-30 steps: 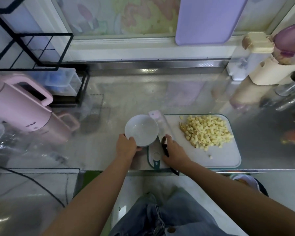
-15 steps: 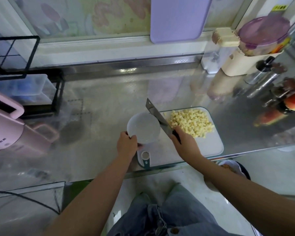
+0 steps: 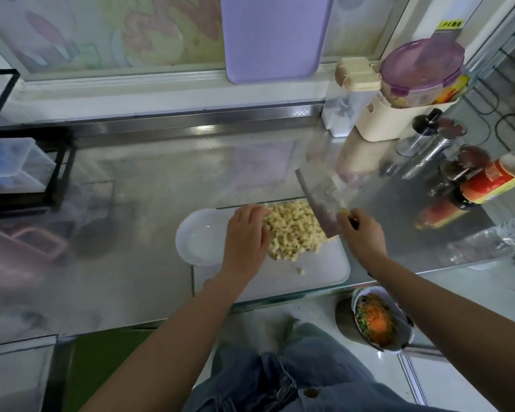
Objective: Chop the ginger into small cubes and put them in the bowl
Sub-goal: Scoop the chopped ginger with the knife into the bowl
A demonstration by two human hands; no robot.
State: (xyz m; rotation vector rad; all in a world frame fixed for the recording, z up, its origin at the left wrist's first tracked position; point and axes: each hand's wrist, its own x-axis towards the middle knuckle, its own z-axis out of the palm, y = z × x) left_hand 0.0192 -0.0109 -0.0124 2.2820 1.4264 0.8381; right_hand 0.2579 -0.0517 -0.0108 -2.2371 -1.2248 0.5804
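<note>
A heap of small yellow ginger cubes (image 3: pixel 295 230) lies on the white cutting board (image 3: pixel 318 269). The white bowl (image 3: pixel 198 237) stands at the board's left edge and holds nothing that I can see. My left hand (image 3: pixel 246 236) lies with fingers extended against the left side of the heap, partly over the bowl's right rim. My right hand (image 3: pixel 361 233) grips the handle of a cleaver (image 3: pixel 320 202), whose broad blade stands against the right side of the heap. One loose cube (image 3: pixel 301 271) lies nearer the board's front.
Sauce bottles (image 3: pixel 485 182), a steel shaker (image 3: pixel 422 135) and a cream container rack (image 3: pixel 399 114) crowd the right of the steel counter (image 3: pixel 149 179). A black wire rack (image 3: pixel 27 162) stands at the left. Below the counter edge sits a bin with vegetable scraps (image 3: pixel 375 319).
My left hand let go of the bowl and moved right onto the ginger heap. My right hand carried the cleaver from over the bowl to the heap's right side.
</note>
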